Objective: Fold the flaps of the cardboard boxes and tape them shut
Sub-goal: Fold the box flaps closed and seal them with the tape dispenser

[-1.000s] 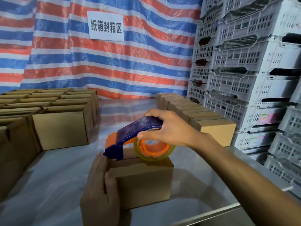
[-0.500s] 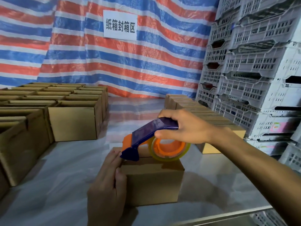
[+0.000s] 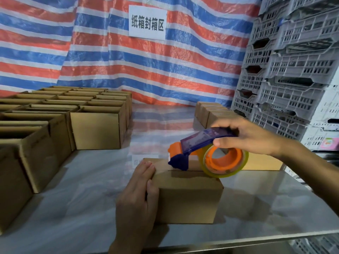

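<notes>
The box [image 3: 189, 195] sits on the table [image 3: 73, 208] with its top flaps folded down, so a seam runs along the lid. The left hand [image 3: 137, 198] holds the box's left front corner: the fingers [image 3: 146, 167] lie along the left end up to the top edge, and the thumb presses on the front face.

On top of the box, the blue nose of the tape dispenser [image 3: 200, 143] rests at the seam near the left end. Its roll of tape [image 3: 225, 162] on an orange hub hangs over the box's right end. The right hand [image 3: 251, 138] is wrapped around the dispenser's handle, above and to the right of the box. The two hands are well apart, one at each end of the box.

To the left of the box and further back stand many open boxes [image 3: 97, 129] in close rows. Behind the box on the right is a row of closed boxes [image 3: 211, 112], partly hidden by the right hand. Further right of the box, grey plastic crates [image 3: 293, 70] are stacked high. Behind the box hangs a red, white and blue striped tarp [image 3: 183, 70] with a white sign [image 3: 147, 22].
</notes>
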